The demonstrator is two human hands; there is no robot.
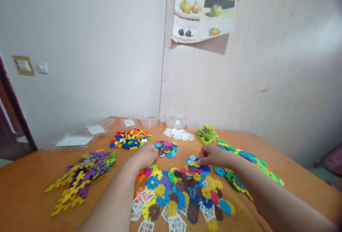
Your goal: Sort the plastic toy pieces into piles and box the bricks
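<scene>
Leftmost, on the wooden table [26, 178], flat clear lids [80, 137] lie near the wall, each with a white sheet under the plastic. In front of them sprawls a pile of yellow, purple and grey branching pieces [80, 176]. Next come small coloured bricks [129, 138] in a heap, with a clear tub [150, 120] and a second clear container [175, 120] behind; whether anything sits inside them I cannot tell.

The left hand [144, 155] rests knuckles up with fingers curled, touching the near edge of a small cluster of round discs [166, 148]; whether it grips one is hidden. Below both hands spreads the big pile of flower-shaped discs [181, 192], mixed with white lattice pieces [139, 203]. The right hand [213, 156] pinches its fingertips together on a disc at the pile's far edge. Beyond lie white tiles [179, 134], a green stack [207, 134], and a green-and-blue strip [248, 164] running right.
</scene>
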